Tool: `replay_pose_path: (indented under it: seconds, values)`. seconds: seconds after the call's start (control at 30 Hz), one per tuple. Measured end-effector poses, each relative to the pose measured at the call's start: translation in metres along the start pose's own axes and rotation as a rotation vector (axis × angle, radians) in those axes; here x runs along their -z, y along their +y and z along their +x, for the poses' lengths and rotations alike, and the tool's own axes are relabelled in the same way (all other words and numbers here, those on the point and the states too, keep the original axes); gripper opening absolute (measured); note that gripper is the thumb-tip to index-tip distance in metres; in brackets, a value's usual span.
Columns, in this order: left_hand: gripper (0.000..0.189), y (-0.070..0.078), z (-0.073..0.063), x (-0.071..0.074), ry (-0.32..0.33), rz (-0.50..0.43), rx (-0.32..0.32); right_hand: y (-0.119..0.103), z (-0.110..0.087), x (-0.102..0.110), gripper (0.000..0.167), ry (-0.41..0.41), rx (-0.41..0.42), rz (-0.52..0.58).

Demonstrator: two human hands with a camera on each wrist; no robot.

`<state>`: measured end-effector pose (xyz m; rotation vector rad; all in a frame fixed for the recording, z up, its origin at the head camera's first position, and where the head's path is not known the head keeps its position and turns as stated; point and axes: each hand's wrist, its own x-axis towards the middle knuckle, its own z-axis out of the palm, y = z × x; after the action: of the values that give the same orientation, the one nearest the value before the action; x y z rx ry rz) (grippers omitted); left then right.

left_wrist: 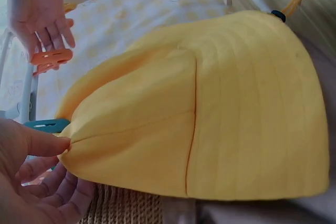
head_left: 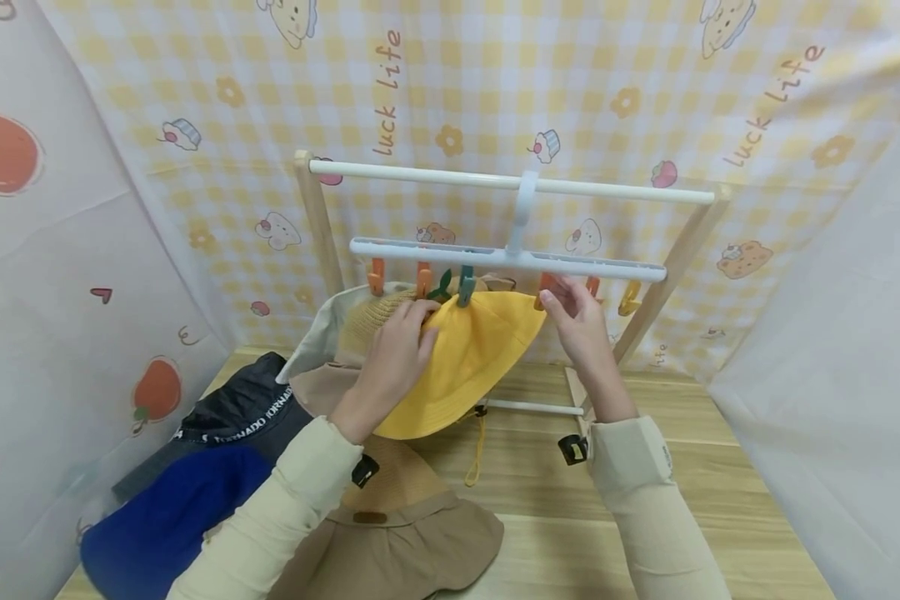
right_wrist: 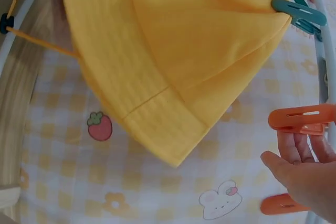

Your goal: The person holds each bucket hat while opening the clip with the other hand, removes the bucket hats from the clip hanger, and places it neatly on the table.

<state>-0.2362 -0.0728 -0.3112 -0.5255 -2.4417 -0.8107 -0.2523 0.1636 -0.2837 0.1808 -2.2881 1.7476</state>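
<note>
A yellow bucket hat hangs by its crown from a dark green clip on a pale clip hanger. My left hand pinches the crown beside that clip, between thumb and fingers, as the left wrist view shows. Over to the right, my right hand is at an orange clip. Its fingers touch the clip from below, while the thumb stands apart. No hat fabric lies between that clip's jaws. An orange drawstring with a black toggle dangles from the hat.
The hanger hooks over a white rod of a wooden stand. Behind the yellow hat hang a straw hat and a pale hat. A blue hat, a black hat and a brown-brimmed hat lie on the table.
</note>
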Motion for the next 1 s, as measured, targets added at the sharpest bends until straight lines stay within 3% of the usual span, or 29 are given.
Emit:
replay_pose_path:
  seconds: [0.27, 0.4, 0.47, 0.57, 0.7, 0.83, 1.0]
  values:
    - [0.023, 0.003, -0.008, -0.005, -0.045, -0.046, -0.026, -0.004, -0.003, 0.000, 0.058, 0.034, -0.001, 0.140]
    - [0.023, 0.007, -0.012, -0.008, -0.066, -0.087, -0.020, 0.003, -0.003, -0.002, 0.057, -0.026, -0.046, 0.180]
    - [0.023, 0.010, -0.013, -0.008, -0.076, -0.103, -0.019, 0.010, -0.002, -0.005, 0.060, -0.079, -0.069, 0.114]
    - [0.024, 0.015, -0.014, -0.009, -0.087, -0.114, -0.015, 0.020, -0.002, -0.009, 0.060, -0.162, -0.040, -0.086]
    - [0.024, 0.019, -0.011, -0.010, -0.101, -0.096, -0.014, 0.023, -0.003, -0.017, 0.049, -0.206, 0.126, -0.303]
    - [0.024, 0.024, -0.008, -0.009, -0.080, -0.040, -0.033, 0.021, -0.001, -0.026, 0.041, -0.199, 0.239, -0.364]
    - [0.030, 0.034, -0.002, -0.007, 0.028, -0.032, -0.110, 0.020, 0.005, -0.032, 0.030, -0.186, 0.322, -0.413]
